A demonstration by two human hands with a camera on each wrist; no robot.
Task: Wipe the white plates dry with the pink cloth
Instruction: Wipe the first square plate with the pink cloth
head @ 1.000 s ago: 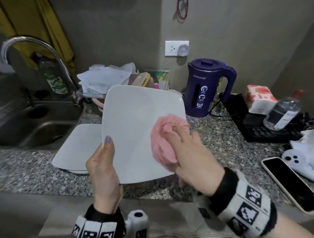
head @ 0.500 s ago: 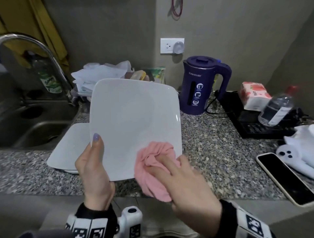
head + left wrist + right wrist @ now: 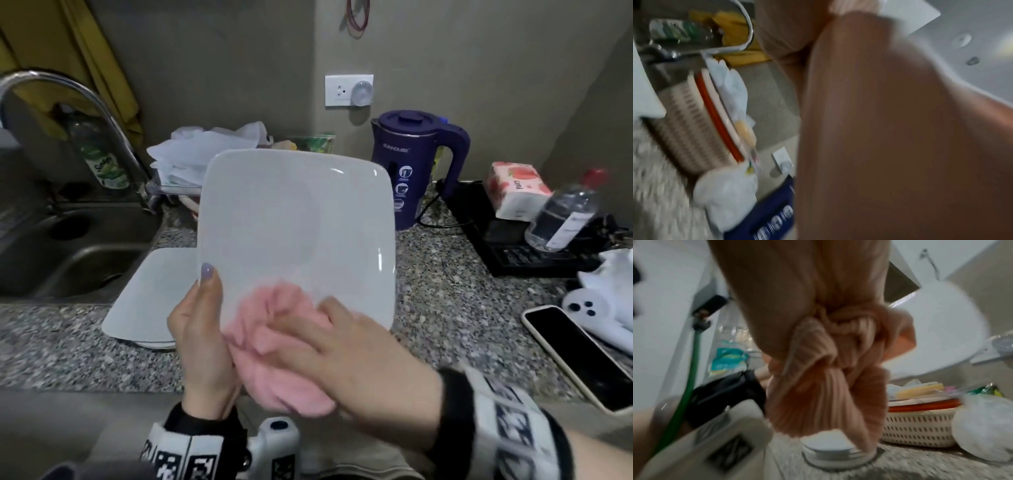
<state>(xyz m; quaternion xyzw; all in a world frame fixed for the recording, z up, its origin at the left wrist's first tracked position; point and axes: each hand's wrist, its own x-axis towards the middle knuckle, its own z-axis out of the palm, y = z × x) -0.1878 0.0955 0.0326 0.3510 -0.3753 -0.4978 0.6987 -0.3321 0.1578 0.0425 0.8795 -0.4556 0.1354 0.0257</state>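
A speckled grey granite countertop (image 3: 442,291) runs along a plain grey-olive wall (image 3: 219,68), where a white wall socket (image 3: 348,90) sits above a dark blue electric kettle (image 3: 414,164). At the left a stainless steel sink (image 3: 68,253) lies under a curved chrome tap (image 3: 102,116), with a mustard-yellow curtain (image 3: 92,51) hanging behind. The light is dim and even.

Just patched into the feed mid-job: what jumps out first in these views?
The large square white plate held up at centre frame, with the left hand holding its lower left edge. At its lower edge the right hand presses a bunched pink cloth against it. Behind, more white plates lie stacked on the speckled granite counter beside the steel sink, and a dark blue electric kettle stands at the wall.
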